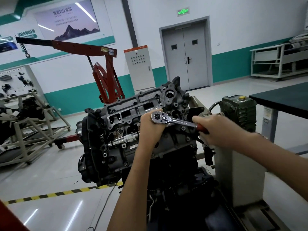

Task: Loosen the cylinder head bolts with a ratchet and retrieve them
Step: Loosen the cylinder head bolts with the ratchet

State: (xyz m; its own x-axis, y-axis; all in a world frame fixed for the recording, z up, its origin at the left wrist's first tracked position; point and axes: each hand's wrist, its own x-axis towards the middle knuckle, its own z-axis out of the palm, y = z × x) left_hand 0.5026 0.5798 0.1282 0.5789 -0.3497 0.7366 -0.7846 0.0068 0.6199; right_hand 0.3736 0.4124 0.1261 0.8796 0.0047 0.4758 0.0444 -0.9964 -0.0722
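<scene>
— How do the arms lie?

— The left forearm rises almost upright from the bottom of the view, wrist bent over the engine [106, 157]. The right forearm comes in from the right edge, stretched across toward the left.

— And the left hand [150, 124]?

— Curled round the head of the ratchet [168, 120] — fingers wrapped beneath it, the chrome top showing above the knuckles.

— The right hand [215, 129]?

— Closed round the ratchet's red handle [202, 129], with the chrome shaft running bare between the two hands.

— Where does the ratchet sit?

— Its head is over the near right part of the cylinder head [133, 105], on top of the engine, and the handle points off to the right. Whatever the head is seated on is hidden by the left hand — I cannot tell.

— Anything else around?

— A red engine hoist [103, 64] behind the engine, and a dark counter [283, 100] at the right.
</scene>
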